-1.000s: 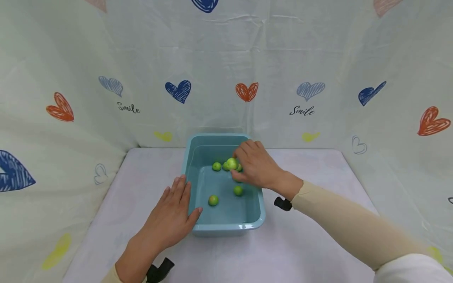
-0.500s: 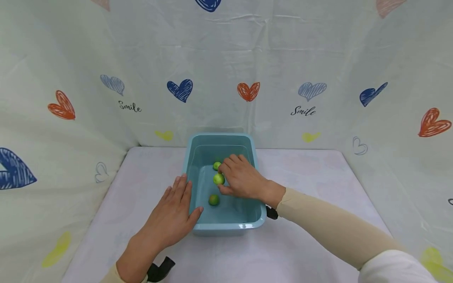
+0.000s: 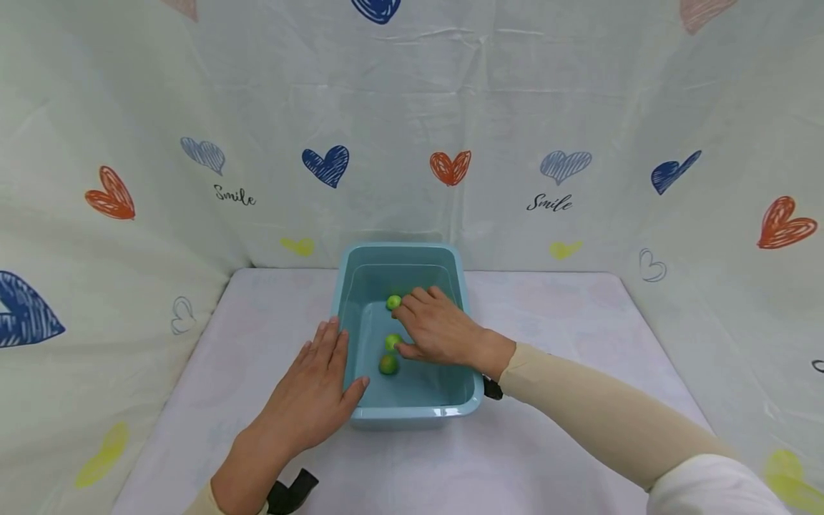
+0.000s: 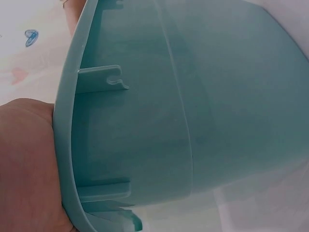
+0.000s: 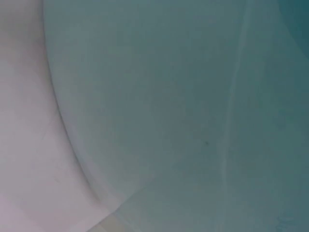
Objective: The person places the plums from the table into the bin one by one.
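Observation:
A light-blue plastic basin stands on the table with small green limes inside. My left hand rests its straight fingers on the basin's left rim; the left wrist view shows this hand against the rim. My right hand is inside the basin, fingers loosely bent and spread from the thumb. One lime lies by the thumb tip, another lime beside the fingertips, and a third lime nearer me. The right hand hides the floor beneath it. The right wrist view shows only the blurred basin wall.
A white cloth covers the table around the basin. Behind it hangs a pale curtain printed with hearts and the word "Smile". The basin's raised walls surround the right hand.
My right hand moved left and toward me in the basin with a lime, then let it go near the lime in front. The left hand stayed on the rim.

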{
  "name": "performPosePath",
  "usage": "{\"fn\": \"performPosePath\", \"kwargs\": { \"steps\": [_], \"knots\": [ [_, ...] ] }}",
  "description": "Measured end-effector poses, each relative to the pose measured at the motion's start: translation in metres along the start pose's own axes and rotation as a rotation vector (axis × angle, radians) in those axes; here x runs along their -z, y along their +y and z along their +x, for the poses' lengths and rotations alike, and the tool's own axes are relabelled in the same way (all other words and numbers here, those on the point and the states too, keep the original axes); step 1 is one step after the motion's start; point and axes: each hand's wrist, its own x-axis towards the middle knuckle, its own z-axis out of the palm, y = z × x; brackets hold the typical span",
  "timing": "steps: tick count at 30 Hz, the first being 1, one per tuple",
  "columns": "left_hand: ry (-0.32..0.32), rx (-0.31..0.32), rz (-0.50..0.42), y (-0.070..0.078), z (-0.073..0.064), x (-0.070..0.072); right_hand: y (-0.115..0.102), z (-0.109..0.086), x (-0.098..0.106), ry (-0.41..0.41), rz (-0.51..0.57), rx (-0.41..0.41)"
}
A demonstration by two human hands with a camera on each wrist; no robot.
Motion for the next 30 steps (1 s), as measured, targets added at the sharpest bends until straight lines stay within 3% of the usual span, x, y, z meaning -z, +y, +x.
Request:
{"fn": "performPosePath", "kwargs": {
  "steps": [23,27,30],
  "knots": [
    [0.008,-0.011,-0.023,0.002,-0.003,0.001,0.0,-0.001,0.002,0.041,-0.002,-0.04],
    [-0.003,-0.001,-0.054,0.005,-0.004,0.0,0.002,-0.004,0.007,0.029,0.057,-0.112],
    [-0.023,0.013,-0.078,0.007,-0.005,-0.001,0.003,-0.013,0.013,0.018,0.125,-0.247]
  ]
}}
